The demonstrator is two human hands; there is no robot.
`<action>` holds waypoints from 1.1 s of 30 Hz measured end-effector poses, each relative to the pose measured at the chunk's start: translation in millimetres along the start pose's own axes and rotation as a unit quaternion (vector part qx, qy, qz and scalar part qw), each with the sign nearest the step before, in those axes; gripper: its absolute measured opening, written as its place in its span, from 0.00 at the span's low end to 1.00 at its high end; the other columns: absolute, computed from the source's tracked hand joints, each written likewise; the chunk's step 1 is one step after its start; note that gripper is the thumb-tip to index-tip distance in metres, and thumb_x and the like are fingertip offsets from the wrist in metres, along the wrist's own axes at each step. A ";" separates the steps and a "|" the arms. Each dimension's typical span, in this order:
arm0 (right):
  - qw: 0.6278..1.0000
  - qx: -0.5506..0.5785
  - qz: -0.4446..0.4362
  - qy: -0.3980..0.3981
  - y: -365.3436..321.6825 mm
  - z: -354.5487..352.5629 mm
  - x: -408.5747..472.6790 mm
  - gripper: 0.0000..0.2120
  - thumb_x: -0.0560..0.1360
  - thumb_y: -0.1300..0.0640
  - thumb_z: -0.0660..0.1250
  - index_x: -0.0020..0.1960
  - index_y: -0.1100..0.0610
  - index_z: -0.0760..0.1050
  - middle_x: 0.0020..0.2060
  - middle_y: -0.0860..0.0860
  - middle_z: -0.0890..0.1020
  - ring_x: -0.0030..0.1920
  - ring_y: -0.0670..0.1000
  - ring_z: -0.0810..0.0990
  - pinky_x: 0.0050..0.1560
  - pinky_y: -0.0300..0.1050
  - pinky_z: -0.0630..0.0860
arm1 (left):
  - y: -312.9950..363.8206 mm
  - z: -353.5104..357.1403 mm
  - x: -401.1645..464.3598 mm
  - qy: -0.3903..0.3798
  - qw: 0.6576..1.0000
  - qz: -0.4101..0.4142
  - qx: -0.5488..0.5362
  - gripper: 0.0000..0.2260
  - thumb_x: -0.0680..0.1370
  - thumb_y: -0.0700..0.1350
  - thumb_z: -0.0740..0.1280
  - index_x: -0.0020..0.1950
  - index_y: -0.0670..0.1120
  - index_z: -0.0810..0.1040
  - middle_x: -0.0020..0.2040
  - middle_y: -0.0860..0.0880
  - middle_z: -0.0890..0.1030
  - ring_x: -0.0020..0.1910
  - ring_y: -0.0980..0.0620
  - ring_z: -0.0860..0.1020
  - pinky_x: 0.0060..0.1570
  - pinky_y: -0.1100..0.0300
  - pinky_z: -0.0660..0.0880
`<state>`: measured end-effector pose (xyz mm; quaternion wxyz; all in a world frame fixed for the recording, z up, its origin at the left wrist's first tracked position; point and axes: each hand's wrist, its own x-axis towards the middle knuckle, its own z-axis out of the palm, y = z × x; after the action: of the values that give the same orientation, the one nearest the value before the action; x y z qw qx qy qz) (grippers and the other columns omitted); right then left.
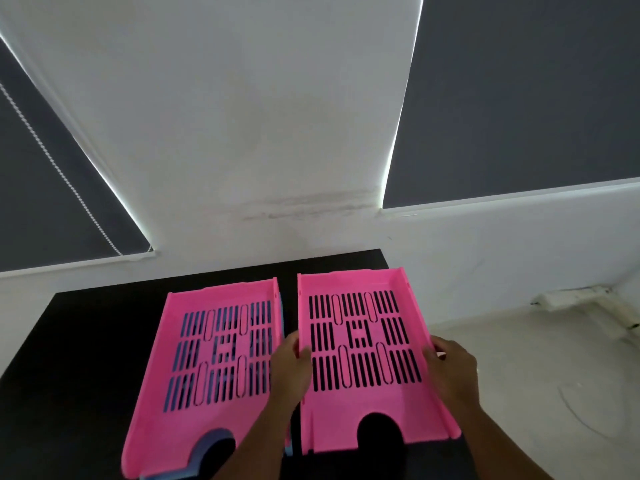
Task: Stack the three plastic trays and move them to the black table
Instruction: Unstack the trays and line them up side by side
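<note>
While both hands clamp slotted pink tray (363,344) lower right: left hand (292,367) on its left wall, right hand (452,370) on its right wall | second pink tray (214,348) nests on blue tray (211,445), lower left | matte black table (86,341)

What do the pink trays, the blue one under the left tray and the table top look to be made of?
Right pink tray, held at both sides by the left hand and right hand: moulded plastic, smooth satin, with slotted floor. Left pink tray: same. Blue tray beneath: likely the same plastic; only edges show. Black table: matte dark board, perhaps laminate; unclear.
</note>
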<state>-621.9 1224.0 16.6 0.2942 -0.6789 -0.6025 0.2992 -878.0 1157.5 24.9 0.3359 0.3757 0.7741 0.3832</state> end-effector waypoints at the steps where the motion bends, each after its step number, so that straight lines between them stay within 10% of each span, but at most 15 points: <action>1: 1.000 -0.004 0.005 -0.002 4.4 2.3 0.9 0.13 0.80 0.58 0.64 0.62 0.60 0.80 0.51 0.58 0.83 0.38 0.52 0.81 0.38 0.42 0.80 | -3.4 5.0 -0.9 0.000 1.000 -0.008 0.006 0.13 0.80 0.38 0.63 0.64 0.43 0.77 0.57 0.48 0.82 0.54 0.52 0.81 0.53 0.62 0.77; 4: 0.999 -0.018 0.024 -0.010 14.7 9.9 1.0 0.13 0.80 0.58 0.64 0.62 0.60 0.80 0.49 0.57 0.82 0.39 0.53 0.82 0.44 0.49 0.83 | -15.3 19.1 1.0 -0.001 0.999 -0.040 0.012 0.16 0.80 0.36 0.62 0.69 0.41 0.74 0.63 0.44 0.80 0.60 0.48 0.80 0.62 0.53 0.77; 8: 0.998 -0.015 0.054 -0.021 19.8 16.1 4.3 0.12 0.80 0.59 0.64 0.60 0.61 0.81 0.44 0.52 0.77 0.39 0.55 0.81 0.45 0.49 0.81 | -16.6 29.4 2.6 -0.004 0.997 -0.079 0.012 0.21 0.80 0.33 0.60 0.73 0.42 0.69 0.67 0.47 0.76 0.41 0.63 0.77 0.30 0.82 0.71; 12: 0.998 -0.009 0.064 -0.016 22.8 25.3 11.1 0.11 0.80 0.59 0.64 0.57 0.61 0.81 0.44 0.54 0.79 0.41 0.57 0.83 0.47 0.54 0.83 | -15.9 32.2 8.8 -0.017 0.997 -0.081 0.010 0.23 0.80 0.30 0.57 0.74 0.41 0.67 0.71 0.44 0.74 0.48 0.60 0.79 0.47 0.74 0.71; 17: 0.996 -0.013 0.070 -0.047 24.6 41.3 17.7 0.09 0.81 0.59 0.62 0.48 0.59 0.80 0.38 0.52 0.81 0.34 0.46 0.79 0.33 0.35 0.73 | -20.6 35.6 18.1 -0.012 0.997 -0.082 0.010 0.25 0.80 0.31 0.58 0.77 0.40 0.62 0.76 0.40 0.66 0.28 0.64 0.65 0.20 0.80 0.65; 27: 0.994 -0.080 0.064 -0.044 37.1 71.5 41.8 0.18 0.72 0.47 0.57 0.56 0.55 0.75 0.47 0.54 0.80 0.48 0.59 0.81 0.44 0.56 0.84 | -3.0 18.6 21.0 -0.037 0.998 -0.044 -0.003 0.22 0.82 0.36 0.61 0.76 0.42 0.64 0.68 0.48 0.74 0.34 0.65 0.74 0.25 0.78 0.72; 33: 0.999 0.002 0.020 -0.040 -51.8 70.5 18.7 0.03 0.78 0.64 0.64 0.49 0.59 0.76 0.42 0.56 0.78 0.34 0.47 0.77 0.29 0.32 0.73 | 11.6 -24.7 24.8 0.023 1.000 -0.001 -0.005 0.20 0.81 0.37 0.62 0.73 0.44 0.69 0.68 0.51 0.75 0.52 0.65 0.77 0.48 0.82 0.71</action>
<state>-707.0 1250.6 9.3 0.2653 -0.6780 -0.5993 0.3328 -906.3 1174.8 40.9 0.3205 0.3646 0.7798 0.3954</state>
